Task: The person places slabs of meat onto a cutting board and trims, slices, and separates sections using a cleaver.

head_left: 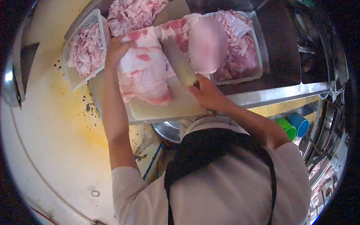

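Observation:
A broad slab of raw meat (144, 71), pale fat with pink patches, lies on the cutting board (176, 107). My left hand (118, 49) grips its upper left edge, with the fingers over the meat. In my right hand (208, 93) is the handle of a large butcher knife (178, 60). The blade points up and to the left, along the right side of the slab. More of the meat stretches to the right of the blade, partly hidden by a blurred oval patch.
At the left, a white basket (71, 80) holds meat trimmings. A heap of trimmings (131, 17) lies behind the slab. On the right, a white tray (258, 67) carries more meat. The metal counter edge (277, 94) runs below it. A metal basin (167, 131) sits beneath the board.

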### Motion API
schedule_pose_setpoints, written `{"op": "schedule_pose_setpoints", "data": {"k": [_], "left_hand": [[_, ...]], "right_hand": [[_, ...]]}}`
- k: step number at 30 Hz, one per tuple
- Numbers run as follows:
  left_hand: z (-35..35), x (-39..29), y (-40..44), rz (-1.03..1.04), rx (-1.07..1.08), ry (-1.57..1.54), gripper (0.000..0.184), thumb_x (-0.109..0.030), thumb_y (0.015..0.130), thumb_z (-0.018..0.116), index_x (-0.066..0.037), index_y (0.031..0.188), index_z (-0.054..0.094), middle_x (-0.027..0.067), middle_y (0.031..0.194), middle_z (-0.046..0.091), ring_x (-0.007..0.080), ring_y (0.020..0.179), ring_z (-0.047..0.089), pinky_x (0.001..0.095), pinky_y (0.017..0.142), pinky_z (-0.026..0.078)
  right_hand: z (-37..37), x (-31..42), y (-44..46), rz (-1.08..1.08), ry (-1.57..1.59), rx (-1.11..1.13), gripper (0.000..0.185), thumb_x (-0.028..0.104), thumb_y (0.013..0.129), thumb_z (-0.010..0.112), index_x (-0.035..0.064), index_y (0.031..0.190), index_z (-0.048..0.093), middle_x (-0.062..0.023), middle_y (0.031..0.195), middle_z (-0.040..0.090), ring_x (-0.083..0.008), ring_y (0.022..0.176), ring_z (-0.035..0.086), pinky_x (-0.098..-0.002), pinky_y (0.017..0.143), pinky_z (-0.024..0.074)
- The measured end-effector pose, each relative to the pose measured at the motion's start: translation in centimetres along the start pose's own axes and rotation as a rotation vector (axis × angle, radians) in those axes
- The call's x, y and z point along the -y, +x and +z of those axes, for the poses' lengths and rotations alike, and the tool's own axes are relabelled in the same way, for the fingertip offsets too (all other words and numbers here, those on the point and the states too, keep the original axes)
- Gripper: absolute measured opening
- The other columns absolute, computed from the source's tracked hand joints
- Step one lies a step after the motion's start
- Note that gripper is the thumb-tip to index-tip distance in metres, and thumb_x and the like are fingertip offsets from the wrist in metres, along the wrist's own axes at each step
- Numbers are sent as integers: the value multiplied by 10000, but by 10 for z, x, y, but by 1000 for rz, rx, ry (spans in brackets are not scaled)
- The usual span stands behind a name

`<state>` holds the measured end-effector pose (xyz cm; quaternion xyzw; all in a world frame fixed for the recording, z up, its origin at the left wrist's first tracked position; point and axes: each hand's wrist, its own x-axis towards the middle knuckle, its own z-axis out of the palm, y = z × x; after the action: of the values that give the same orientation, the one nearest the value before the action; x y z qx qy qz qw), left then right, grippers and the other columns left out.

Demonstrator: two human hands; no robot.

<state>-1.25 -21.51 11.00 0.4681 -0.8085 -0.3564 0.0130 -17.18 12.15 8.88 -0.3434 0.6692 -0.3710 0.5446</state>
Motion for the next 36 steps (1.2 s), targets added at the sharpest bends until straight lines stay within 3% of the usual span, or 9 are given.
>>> {"op": "schedule_pose_setpoints", "data": {"k": [2,5,12,18,23,28,32,35,36], "left_hand": [[-10,9,4,-42,88,-59,402,-263,681,725,15,972,734,90,832,706,187,758,647,310,744,497],[-7,-5,-10,-104,46,-168,371,-211,689,725,13,985,729,89,824,706,170,744,642,304,724,496],[-11,-16,-31,-63,-31,17,427,-221,673,758,31,1015,710,115,838,708,185,751,649,317,731,499],[-24,-2,-45,-85,-138,177,481,-238,643,781,55,1015,695,150,818,701,230,751,655,339,731,502],[-28,4,-55,-204,-93,158,521,-256,696,749,14,1137,684,144,866,722,210,772,671,343,750,517],[-26,-3,-68,-137,-105,194,522,-271,707,745,44,1118,682,159,895,723,227,803,683,349,764,521],[-26,10,-67,-194,-142,162,506,-314,688,745,-29,1105,705,173,907,725,291,847,693,380,807,515],[-15,50,-39,-288,-172,312,624,-324,693,753,-39,1235,635,190,1069,697,324,979,673,394,879,499],[-7,57,-33,-223,-185,412,666,-333,695,759,-49,1276,602,185,1147,661,323,1049,641,407,913,484]], "right_hand": [[-8,3,-11,-5,34,28,370,230,916,561,-55,1144,501,-218,858,630,-360,742,629,-470,693,484],[-14,5,2,-148,21,-96,270,209,916,552,-16,1064,534,-118,720,600,-223,496,592,-384,481,482],[-18,46,94,-68,37,31,251,175,894,553,-62,971,522,-109,676,575,-206,486,583,-368,480,494],[-16,23,10,96,24,123,301,194,920,561,-40,1105,519,-104,765,590,-187,518,584,-338,477,502],[-23,33,47,-141,-114,6,327,184,926,558,-40,1159,508,-129,783,602,-216,539,608,-374,505,518],[-9,32,121,-410,-296,-76,342,185,933,555,-59,1161,482,-169,781,642,-253,569,637,-400,530,520],[-8,14,59,-161,-233,31,355,183,937,556,-58,1183,469,-102,707,604,-217,542,603,-380,518,493],[-29,-6,3,-49,-24,286,355,214,940,584,-15,1197,495,-49,697,562,-153,524,547,-323,478,451],[-37,-4,-12,51,-28,282,374,237,931,591,-30,1180,510,-107,768,596,-215,599,588,-367,546,472]]}}
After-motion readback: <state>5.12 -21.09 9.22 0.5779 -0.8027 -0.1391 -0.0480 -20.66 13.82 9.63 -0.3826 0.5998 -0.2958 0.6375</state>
